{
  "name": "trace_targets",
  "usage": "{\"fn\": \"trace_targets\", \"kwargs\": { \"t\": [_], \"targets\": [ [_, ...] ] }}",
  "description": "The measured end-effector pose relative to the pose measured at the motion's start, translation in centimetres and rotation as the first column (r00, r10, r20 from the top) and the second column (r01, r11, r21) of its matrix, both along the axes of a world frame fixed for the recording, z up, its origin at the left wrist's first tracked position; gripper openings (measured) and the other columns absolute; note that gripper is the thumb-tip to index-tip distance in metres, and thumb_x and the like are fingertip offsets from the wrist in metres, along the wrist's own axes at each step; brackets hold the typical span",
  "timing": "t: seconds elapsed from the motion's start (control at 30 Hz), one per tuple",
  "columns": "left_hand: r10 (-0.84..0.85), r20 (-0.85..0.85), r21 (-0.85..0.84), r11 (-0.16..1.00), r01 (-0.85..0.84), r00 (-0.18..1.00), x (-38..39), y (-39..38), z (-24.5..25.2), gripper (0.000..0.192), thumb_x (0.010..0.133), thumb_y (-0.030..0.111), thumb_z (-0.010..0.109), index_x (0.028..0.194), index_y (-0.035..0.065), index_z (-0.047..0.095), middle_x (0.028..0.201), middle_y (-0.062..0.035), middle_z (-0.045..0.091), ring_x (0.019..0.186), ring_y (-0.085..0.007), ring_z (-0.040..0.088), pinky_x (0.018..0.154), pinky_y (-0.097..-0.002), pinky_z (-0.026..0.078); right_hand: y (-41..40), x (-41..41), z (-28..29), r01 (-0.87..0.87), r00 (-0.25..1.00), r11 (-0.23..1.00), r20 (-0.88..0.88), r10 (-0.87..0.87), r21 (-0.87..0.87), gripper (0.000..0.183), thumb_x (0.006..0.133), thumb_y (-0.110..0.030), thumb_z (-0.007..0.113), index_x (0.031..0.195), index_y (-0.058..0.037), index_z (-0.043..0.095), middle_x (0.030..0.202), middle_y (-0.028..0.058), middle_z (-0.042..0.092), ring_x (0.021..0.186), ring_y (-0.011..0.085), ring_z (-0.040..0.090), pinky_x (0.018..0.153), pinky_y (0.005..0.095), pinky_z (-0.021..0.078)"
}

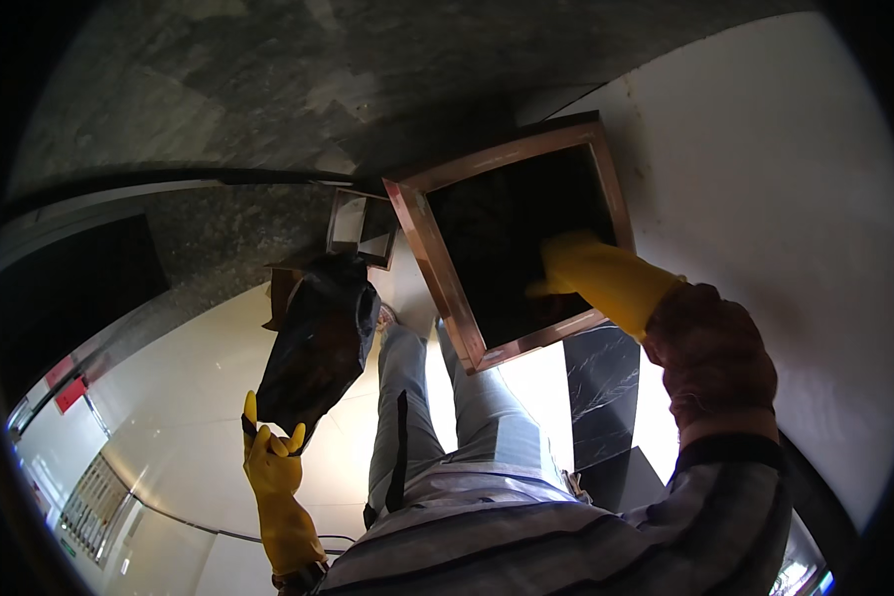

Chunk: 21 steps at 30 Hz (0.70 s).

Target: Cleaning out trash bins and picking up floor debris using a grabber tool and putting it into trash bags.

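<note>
My left hand (274, 462), in a yellow rubber glove at the lower left, grips the edge of a black plastic bag (316, 343). The bag hangs partly open beside my legs. My right hand (570, 264), in a matching glove, is blurred over the dark inner area of a square frame with a reddish-brown rim (447, 290). Its fingers are too dark and blurred to show whether they hold or touch anything.
A small framed object with light and dark panes (361, 223) stands behind the bag. Brown cardboard (281, 294) shows beside it. A dark stone-patterned surface (231, 97) spans the top, and a pale wall (775, 194) rises at the right.
</note>
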<state>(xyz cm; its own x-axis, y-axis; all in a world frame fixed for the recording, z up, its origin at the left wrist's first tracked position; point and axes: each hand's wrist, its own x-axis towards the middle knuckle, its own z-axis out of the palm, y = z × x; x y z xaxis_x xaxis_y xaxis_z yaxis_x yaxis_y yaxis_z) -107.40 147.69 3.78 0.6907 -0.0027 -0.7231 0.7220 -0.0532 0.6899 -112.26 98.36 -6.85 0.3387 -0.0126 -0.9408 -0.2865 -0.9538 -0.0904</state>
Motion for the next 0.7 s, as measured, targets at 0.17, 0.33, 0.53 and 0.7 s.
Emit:
{"fn": "trace_targets", "kwargs": {
  "t": [0.17,0.33,0.53,0.7],
  "targets": [
    [-0.023,-0.048,0.149,0.988,0.030,0.999,-0.2,-1.1,0.3,0.054,0.090,0.007,0.037,0.141,0.0265,0.037,0.056,0.0039,0.029,0.050,-0.0052,0.034,0.086,-0.0365,0.047,2.0,2.2,-4.7,-0.077,0.996,0.992,0.035,0.081,-0.099,0.064,0.075,-0.053,0.066,0.119,-0.0062,0.059,0.118,0.0159,0.060,0.109,0.0297,0.058,0.092,0.0439,0.0453],
    [0.100,-0.039,0.126,0.988,-0.094,0.994,-0.5,-0.1,0.0,0.049,0.094,0.008,0.033,0.140,0.0210,0.039,0.060,0.0032,0.033,0.052,-0.0051,0.036,0.081,-0.0318,0.051,0.7,1.3,-15.9,-0.095,0.995,0.962,-0.054,0.084,-0.254,0.055,0.080,-0.038,0.065,0.126,-0.0089,0.055,0.125,0.0147,0.056,0.114,0.0290,0.056,0.096,0.0429,0.0427],
    [0.137,0.004,0.091,0.986,-0.137,0.991,-1.3,-1.0,1.1,0.048,0.094,0.007,0.036,0.141,0.0185,0.039,0.060,0.0046,0.031,0.052,-0.0041,0.035,0.080,-0.0308,0.053,2.8,0.1,-11.6,0.195,0.968,0.970,0.185,-0.167,-0.145,0.051,0.083,-0.038,0.059,0.126,-0.0101,0.055,0.128,0.0139,0.054,0.115,0.0309,0.055,0.097,0.0452,0.0412],
    [0.120,0.007,0.154,0.981,-0.119,0.993,-1.9,-0.7,1.4,0.046,0.095,0.006,0.036,0.139,0.0168,0.040,0.059,0.0048,0.032,0.051,-0.0043,0.033,0.081,-0.0296,0.053,4.7,1.3,-8.1,-0.014,0.996,0.997,-0.084,0.008,-0.071,0.051,0.085,-0.041,0.057,0.127,-0.0132,0.054,0.130,0.0118,0.053,0.117,0.0298,0.053,0.097,0.0461,0.0411]
  ]
}}
